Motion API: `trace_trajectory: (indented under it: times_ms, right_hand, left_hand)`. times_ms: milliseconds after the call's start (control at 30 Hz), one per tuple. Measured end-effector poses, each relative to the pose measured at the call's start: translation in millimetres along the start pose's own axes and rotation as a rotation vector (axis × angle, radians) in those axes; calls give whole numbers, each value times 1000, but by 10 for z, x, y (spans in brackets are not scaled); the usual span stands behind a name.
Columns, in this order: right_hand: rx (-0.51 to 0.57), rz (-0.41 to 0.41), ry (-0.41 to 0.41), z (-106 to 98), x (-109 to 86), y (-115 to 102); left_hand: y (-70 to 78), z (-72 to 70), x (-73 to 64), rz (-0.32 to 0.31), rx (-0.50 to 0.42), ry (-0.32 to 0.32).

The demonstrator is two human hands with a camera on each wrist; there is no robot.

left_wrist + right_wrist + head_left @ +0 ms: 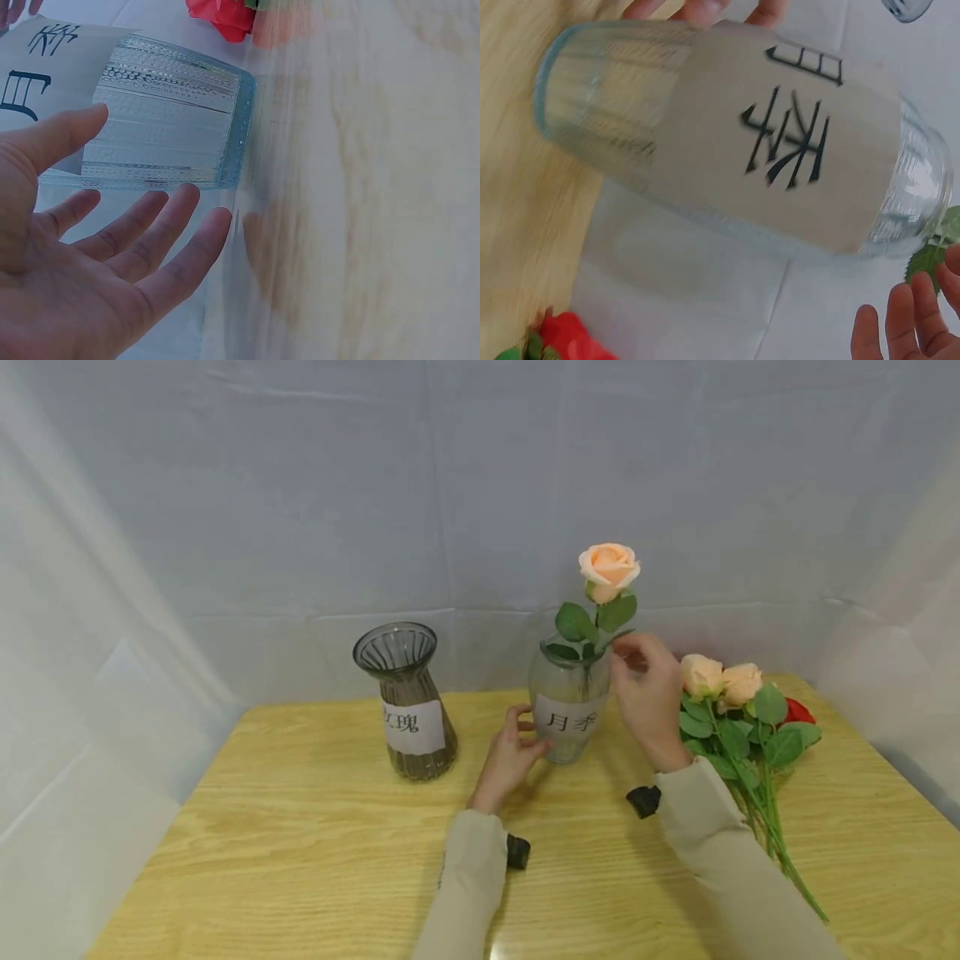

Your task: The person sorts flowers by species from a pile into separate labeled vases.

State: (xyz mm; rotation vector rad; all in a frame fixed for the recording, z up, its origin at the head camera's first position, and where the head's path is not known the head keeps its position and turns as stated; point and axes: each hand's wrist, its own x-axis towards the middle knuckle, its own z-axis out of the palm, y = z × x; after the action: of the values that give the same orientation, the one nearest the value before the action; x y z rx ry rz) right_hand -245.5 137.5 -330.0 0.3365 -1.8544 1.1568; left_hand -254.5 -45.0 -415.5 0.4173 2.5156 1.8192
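Observation:
A clear glass vase (pixel 567 749) with a white label stands at the centre right of the table. One peach rose (pixel 609 567) rises from it, its stem and lower leaves inside the mouth. My left hand (pixel 510 762) touches the vase's left side near the base, thumb at the label's edge and fingers loosely spread, as the left wrist view shows. At the right of the rim, my right hand (pixel 651 697) pinches the rose low among its leaves with thumb and index finger. In the right wrist view, its other fingers (pixel 900 319) stand apart beside a leaf (pixel 924 264).
A grey flared glass vase (pixel 422 764), also labelled, stands to the left. On the right lie several cut flowers: peach roses (pixel 741 683) and a red one (pixel 799 710), with stems pointing towards the front. A white cloth (pixel 337 527) hangs behind the wooden table (pixel 315 860).

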Motion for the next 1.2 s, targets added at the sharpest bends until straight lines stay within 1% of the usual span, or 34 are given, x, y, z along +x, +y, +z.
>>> trace_trajectory:
  times_ms: [100, 200, 267, 333, 467, 533, 600, 667, 800, 900, 1067, 1200]
  right_hand:
    - [-10, 4, -17, -68, -26, 47]
    - [-26, -25, -31, -99, -39, 76]
    - [-25, -28, -59, -96, -42, 72]
    - [-43, -13, -105, -80, -41, 61]
    - [-73, 48, -248, -40, -40, 25]
    - [-80, 63, -312, -31, -43, 13]
    - [-71, 72, -340, -34, -48, 4]
    - [-61, 72, -329, -50, -50, 2]
    - [-49, 85, -269, -120, -43, 6]
    - [-61, 78, -243, -189, -30, 20]
    - [-115, 45, -230, -326, -27, 58]
    - [-139, 52, -248, -447, -43, 88]
  left_hand:
    - [-7, 2, 9, 4, 8, 1]
    - [-10, -4, 15, 10, 15, 6]
    - [-10, -9, 17, 13, 18, 9]
    - [-15, -11, 19, 14, 20, 12]
    - [-30, -6, 17, 14, 21, 10]
    - [-31, -3, 12, 10, 14, 7]
    - [-29, 0, 8, 6, 9, 4]
    - [-24, 2, 6, 2, 5, -1]
    - [-25, 9, 14, 5, 10, -4]
    - [-22, 7, 18, 5, 13, -1]
    - [-19, 3, 23, 2, 9, 0]
    - [-22, 11, 27, 6, 16, 3]
